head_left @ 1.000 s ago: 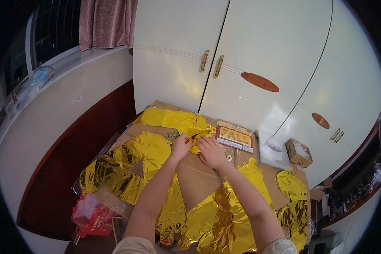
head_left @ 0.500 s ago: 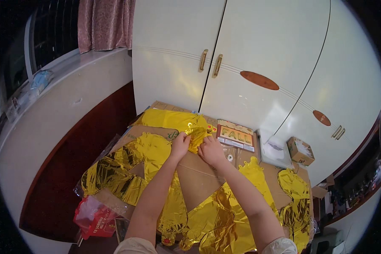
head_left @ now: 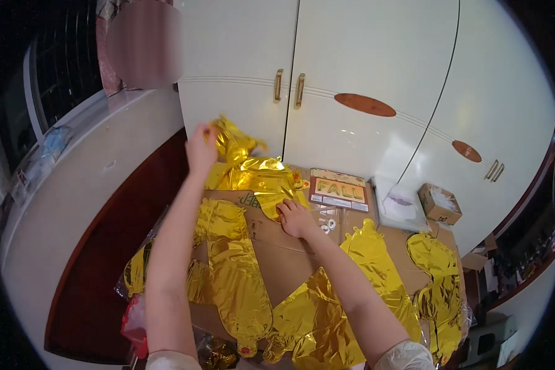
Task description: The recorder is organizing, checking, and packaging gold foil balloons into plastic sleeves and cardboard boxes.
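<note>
Raise gently with the left hand [head_left: 202, 151], clamped by its fingertips on the gold foil balloon [head_left: 265, 182], near the far-left corner of the cardboard [head_left: 283, 239]; avoid creasing along the far edge; rightward, steady lightly with the right hand [head_left: 295, 218], touching foil, cannot tell whether pinching.

I have brown cardboard [head_left: 287, 256] across the lower middle of my view, with flat gold foil balloons [head_left: 237, 283] over its left, bottom and right, another balloon [head_left: 259, 180] near centre with one end raised, a printed pack [head_left: 339, 190] right of centre, white rings [head_left: 328, 226] just below it, then a small box [head_left: 440, 205] farther right
</note>
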{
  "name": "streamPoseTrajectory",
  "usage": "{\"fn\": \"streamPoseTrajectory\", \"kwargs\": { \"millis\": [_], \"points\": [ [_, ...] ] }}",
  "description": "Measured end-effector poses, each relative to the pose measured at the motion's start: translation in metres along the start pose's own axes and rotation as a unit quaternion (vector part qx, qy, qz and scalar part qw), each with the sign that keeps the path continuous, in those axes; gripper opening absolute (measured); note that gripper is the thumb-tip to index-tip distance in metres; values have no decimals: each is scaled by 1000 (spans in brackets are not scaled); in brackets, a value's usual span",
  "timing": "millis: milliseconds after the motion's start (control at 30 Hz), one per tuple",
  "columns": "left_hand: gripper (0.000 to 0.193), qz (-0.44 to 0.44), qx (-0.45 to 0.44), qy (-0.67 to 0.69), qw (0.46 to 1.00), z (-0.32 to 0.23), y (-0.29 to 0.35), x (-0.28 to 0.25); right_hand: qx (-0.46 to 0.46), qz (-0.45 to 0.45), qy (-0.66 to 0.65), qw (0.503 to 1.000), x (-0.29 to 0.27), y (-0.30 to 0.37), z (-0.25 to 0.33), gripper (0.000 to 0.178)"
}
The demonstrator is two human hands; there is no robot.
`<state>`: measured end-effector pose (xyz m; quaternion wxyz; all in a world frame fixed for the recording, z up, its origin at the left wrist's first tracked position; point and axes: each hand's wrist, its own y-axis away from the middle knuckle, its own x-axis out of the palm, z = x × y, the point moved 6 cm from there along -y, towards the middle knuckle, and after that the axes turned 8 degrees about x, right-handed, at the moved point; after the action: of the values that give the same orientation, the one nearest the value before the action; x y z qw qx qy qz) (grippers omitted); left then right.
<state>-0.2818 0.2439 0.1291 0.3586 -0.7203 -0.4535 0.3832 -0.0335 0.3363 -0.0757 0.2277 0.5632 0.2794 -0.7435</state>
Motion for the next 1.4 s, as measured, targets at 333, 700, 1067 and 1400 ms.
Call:
{"fn": "streamPoseTrajectory", "kwargs": {
  "millis": [333, 700, 1067, 1400],
  "points": [
    [18, -112, 100, 8, 989, -44, -152, -146, 8, 15, -23, 1000, 1, -2, 3, 45],
    [16, -61, 20, 367, 928, -183, -167, -196, -51, -87, -364, 926, -95, 49, 43, 75],
    [15, 104, 15, 495, 863, -329, -80, -176, 118, 44, -673, 729, -190, 171, -50, 60],
    [12, 199, -94, 583, 782, -385, -10, -91, 123, 293, -763, 564, -197, 311, -25, 56]
  ]
}}
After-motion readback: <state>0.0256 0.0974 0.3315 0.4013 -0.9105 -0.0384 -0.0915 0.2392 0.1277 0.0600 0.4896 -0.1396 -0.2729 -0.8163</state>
